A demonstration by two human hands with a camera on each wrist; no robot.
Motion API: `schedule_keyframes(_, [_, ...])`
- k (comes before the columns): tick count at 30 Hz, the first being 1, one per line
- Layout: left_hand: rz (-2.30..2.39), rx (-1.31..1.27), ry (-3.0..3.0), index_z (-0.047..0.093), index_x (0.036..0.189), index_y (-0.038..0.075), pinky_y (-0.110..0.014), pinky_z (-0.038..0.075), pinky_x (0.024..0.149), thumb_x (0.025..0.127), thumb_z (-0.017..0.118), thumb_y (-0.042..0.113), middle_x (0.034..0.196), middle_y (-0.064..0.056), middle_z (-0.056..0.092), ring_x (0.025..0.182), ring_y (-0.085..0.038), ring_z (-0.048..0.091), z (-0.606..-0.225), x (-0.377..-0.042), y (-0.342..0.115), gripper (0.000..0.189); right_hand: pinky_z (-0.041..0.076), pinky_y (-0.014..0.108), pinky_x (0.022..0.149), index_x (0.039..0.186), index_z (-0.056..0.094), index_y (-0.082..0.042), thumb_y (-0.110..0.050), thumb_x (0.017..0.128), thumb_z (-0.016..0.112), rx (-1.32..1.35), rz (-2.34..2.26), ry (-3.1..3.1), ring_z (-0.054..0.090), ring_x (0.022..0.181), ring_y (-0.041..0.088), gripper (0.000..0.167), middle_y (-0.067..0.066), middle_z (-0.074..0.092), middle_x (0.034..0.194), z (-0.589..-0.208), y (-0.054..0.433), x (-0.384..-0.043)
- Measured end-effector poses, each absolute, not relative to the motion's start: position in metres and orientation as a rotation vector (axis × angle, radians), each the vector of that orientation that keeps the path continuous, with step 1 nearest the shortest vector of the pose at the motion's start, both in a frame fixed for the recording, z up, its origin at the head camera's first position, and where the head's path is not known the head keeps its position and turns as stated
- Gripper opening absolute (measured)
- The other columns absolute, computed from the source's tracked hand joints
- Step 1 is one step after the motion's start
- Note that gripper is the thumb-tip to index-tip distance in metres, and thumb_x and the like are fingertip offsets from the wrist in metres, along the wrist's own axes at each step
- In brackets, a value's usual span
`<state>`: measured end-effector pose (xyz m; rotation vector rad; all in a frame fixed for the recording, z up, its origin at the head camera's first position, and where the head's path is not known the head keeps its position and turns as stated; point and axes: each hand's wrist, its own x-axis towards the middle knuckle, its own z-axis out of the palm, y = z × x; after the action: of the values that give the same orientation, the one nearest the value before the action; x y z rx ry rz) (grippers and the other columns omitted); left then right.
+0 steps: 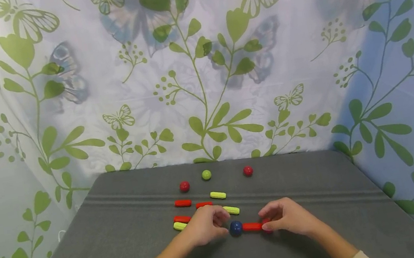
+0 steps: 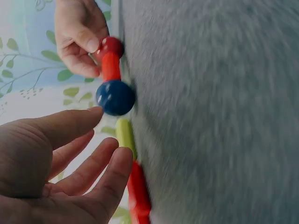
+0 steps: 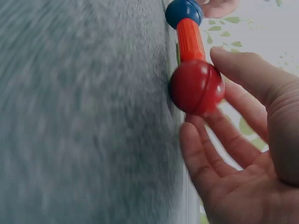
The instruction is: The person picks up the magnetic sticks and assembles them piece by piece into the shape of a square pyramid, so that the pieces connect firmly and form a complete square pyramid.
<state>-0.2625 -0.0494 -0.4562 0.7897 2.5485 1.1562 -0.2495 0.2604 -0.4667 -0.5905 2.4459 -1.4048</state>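
A blue ball (image 1: pixel 236 228) and a red ball (image 3: pixel 196 87) sit at the two ends of a red ribbed stick (image 1: pixel 252 227), forming one straight piece low over the grey table. My right hand (image 1: pixel 290 219) holds the red-ball end between thumb and fingers. At the blue end, my left hand (image 1: pixel 207 224) has its fingers apart and loosely bent, holding nothing. The left thumb tip comes right up to the blue ball in the left wrist view; whether it touches, I cannot tell.
Beyond the left hand lie several loose sticks, among them a red stick (image 1: pixel 183 203) and a yellow-green stick (image 1: pixel 218 195). Farther back are a red ball (image 1: pixel 185 186), a green ball (image 1: pixel 206 175) and another red ball (image 1: pixel 248 171). A leaf-patterned curtain (image 1: pixel 215 78) hangs behind the table (image 1: pixel 128 247).
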Motion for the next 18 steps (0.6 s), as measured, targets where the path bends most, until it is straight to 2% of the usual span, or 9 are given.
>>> schedule_keyframes(7, [0.967,0.870,2.674,0.075,0.105,0.008,-0.032,0.057,0.084,0.084,0.083,0.009,0.102,-0.003,0.075,0.092,-0.015,0.068,-0.441,-0.259,-0.077,0.023,0.059,0.026,0.083,0.106,0.079,-0.010,-0.026,0.086,0.084,-0.818,-1.324,2.542,0.070,0.092,0.010,0.026,0.006,0.077,0.105,-0.470,0.246,-0.255])
schedule_keyframes(11, [0.893,0.890,2.717,0.075,0.104,0.007,-0.035,0.058,0.084,0.084,0.083,0.008,0.102,-0.003,0.074,0.094,-0.018,0.069,-0.438,-0.258,-0.096,0.022,0.058,0.026,0.080,0.106,0.078,-0.010,-0.024,0.085,0.085,-0.843,-1.295,2.533,0.070,0.088,0.008,0.025,0.004,0.077,0.101,-0.471,0.242,-0.255])
schedule_keyframes(18, [0.790,0.937,2.823,0.077,0.098,0.007,-0.034,0.057,0.078,0.083,0.083,0.005,0.093,-0.001,0.073,0.085,-0.017,0.067,-0.445,-0.263,-0.127,0.017,0.054,0.024,0.070,0.107,0.078,-0.013,-0.023,0.085,0.085,-0.773,-1.253,2.506,0.065,0.078,0.006,0.025,0.001,0.076,0.095,-0.466,0.241,-0.248])
